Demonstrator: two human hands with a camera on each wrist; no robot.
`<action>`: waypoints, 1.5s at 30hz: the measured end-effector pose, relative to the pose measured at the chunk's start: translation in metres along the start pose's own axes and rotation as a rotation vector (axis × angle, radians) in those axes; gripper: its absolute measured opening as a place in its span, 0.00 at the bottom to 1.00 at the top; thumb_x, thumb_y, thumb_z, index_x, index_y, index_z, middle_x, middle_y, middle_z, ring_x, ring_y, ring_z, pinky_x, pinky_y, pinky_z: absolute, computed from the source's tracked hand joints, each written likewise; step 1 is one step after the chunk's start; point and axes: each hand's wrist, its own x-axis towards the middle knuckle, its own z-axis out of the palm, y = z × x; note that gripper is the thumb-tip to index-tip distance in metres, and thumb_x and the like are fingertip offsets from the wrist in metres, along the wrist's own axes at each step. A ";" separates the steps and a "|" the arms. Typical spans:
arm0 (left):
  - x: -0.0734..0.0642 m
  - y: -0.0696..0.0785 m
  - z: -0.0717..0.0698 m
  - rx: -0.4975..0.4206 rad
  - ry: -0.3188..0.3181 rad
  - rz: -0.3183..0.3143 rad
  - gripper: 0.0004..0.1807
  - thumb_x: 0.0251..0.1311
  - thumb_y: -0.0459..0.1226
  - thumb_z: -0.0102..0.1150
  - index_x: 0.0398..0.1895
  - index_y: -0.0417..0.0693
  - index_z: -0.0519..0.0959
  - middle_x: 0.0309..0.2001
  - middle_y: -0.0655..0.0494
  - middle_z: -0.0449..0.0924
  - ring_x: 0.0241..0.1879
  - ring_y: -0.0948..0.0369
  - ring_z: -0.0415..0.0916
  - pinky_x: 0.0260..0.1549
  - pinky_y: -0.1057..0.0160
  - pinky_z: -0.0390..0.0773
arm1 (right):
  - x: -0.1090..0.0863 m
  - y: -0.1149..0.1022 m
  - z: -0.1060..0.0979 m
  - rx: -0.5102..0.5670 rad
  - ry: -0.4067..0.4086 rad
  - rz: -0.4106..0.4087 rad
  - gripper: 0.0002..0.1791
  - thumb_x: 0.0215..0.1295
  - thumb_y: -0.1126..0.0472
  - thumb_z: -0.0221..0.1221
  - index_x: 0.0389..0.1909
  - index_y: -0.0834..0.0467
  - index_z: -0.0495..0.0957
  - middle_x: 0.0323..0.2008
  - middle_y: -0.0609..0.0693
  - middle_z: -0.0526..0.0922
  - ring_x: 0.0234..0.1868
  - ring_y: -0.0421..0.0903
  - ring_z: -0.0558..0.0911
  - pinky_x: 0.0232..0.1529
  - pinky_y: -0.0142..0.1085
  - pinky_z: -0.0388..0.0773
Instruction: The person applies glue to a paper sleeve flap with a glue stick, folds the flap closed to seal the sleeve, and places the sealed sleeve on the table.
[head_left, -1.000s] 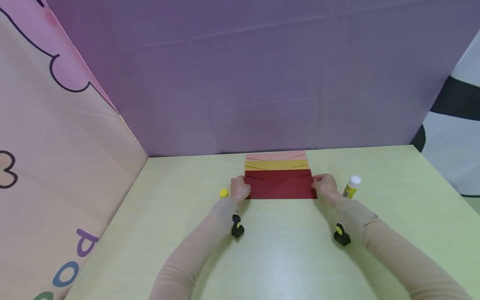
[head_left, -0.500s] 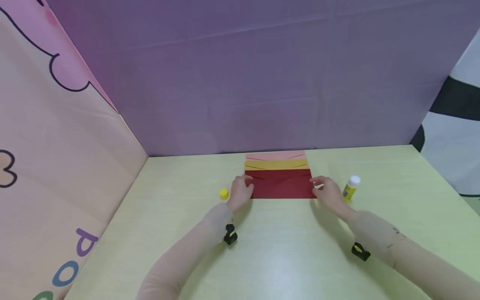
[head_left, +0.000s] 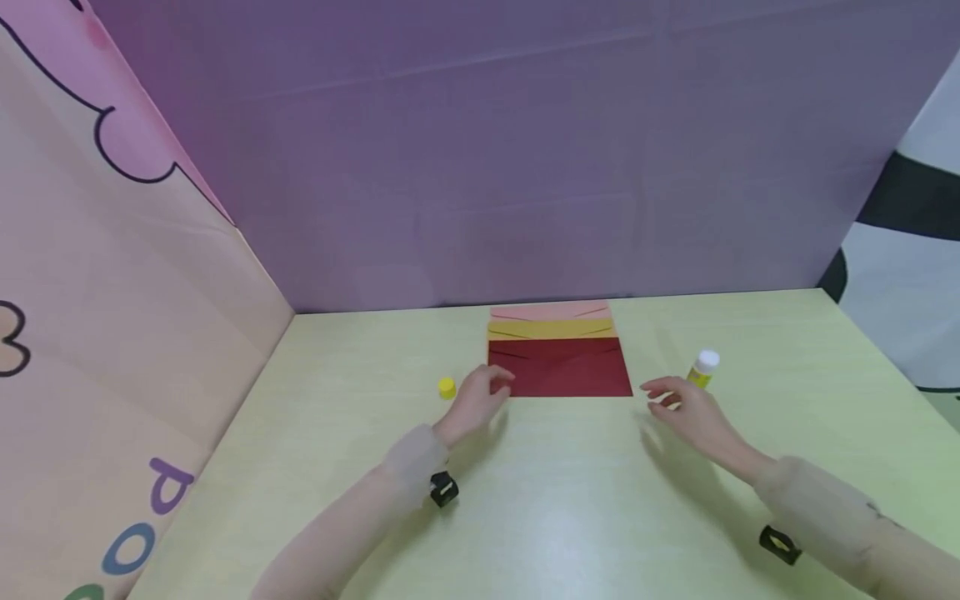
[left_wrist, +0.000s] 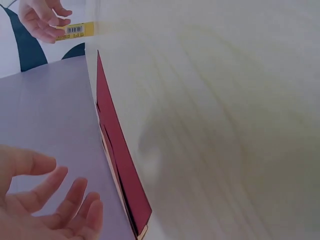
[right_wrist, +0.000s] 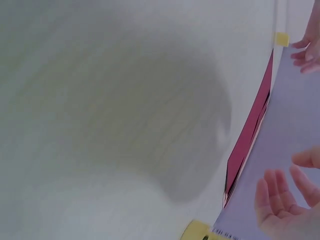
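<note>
Three envelopes lie overlapped on the table, a dark red envelope (head_left: 564,371) in front, a yellow envelope (head_left: 551,329) behind it and a pink envelope (head_left: 551,312) at the back. Over the red one's front left corner hovers my left hand (head_left: 477,398), fingers loosely bent and holding nothing. My right hand (head_left: 688,410) is off to the right of the envelopes, its fingers relaxed and apart, also with nothing in them. Just behind that hand a glue stick (head_left: 703,367) with a white end and yellow label stands upright, its lower part hidden.
A small yellow cap (head_left: 447,388) sits on the table left of my left hand. The pale wooden table (head_left: 570,517) meets a purple backdrop (head_left: 525,167) right behind the envelopes. A printed cloth panel (head_left: 135,333) borders the left side.
Both hands have come off the red envelope's side edges. My right hand has drawn back to the right and nearer; my left has come slightly nearer. The envelopes stay put.
</note>
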 end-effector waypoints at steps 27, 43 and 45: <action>-0.035 -0.007 -0.027 0.133 -0.309 0.119 0.13 0.60 0.35 0.50 0.46 0.38 0.75 0.44 0.49 0.75 0.43 0.56 0.70 0.43 0.58 0.72 | -0.017 0.040 -0.044 -0.230 -0.064 0.082 0.14 0.54 0.68 0.57 0.37 0.76 0.73 0.34 0.71 0.76 0.31 0.60 0.77 0.30 0.48 0.74; -0.043 -0.016 -0.027 0.119 -0.348 0.144 0.13 0.60 0.35 0.50 0.45 0.38 0.74 0.43 0.49 0.75 0.42 0.57 0.71 0.41 0.61 0.72 | -0.002 0.049 -0.039 -0.019 -0.006 0.218 0.28 0.61 0.60 0.52 0.51 0.81 0.59 0.45 0.78 0.69 0.43 0.69 0.73 0.40 0.52 0.73; -0.042 -0.017 -0.026 0.113 -0.356 0.133 0.13 0.60 0.35 0.50 0.45 0.38 0.74 0.43 0.50 0.75 0.42 0.58 0.71 0.41 0.62 0.72 | -0.001 0.049 -0.038 0.028 0.004 0.245 0.29 0.62 0.59 0.51 0.53 0.80 0.59 0.47 0.78 0.67 0.46 0.69 0.71 0.43 0.52 0.72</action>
